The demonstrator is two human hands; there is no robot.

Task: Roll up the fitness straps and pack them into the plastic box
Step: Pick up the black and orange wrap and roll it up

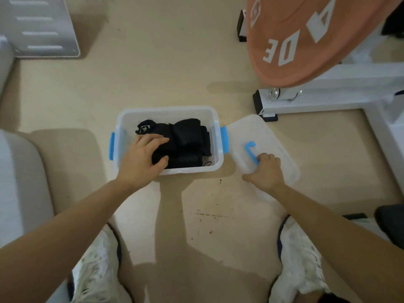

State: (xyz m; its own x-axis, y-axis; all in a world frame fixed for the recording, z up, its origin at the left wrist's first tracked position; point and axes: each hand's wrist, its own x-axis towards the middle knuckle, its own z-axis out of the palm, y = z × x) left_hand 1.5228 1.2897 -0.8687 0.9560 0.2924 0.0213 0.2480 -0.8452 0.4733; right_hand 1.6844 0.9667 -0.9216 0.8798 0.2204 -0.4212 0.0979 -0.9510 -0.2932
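Straps [188,138] half-hidden under left hand [142,158]

box [166,112]: translucent plastic | straps [185,141]: matt black cloth | floor [153,73]: smooth

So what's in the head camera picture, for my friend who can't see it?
Seen from above, a person's left hand grips rolled black straps inside a clear plastic box with blue clips on the floor. Their right hand holds the blue handle of the lid, which lies beside the box on the right.
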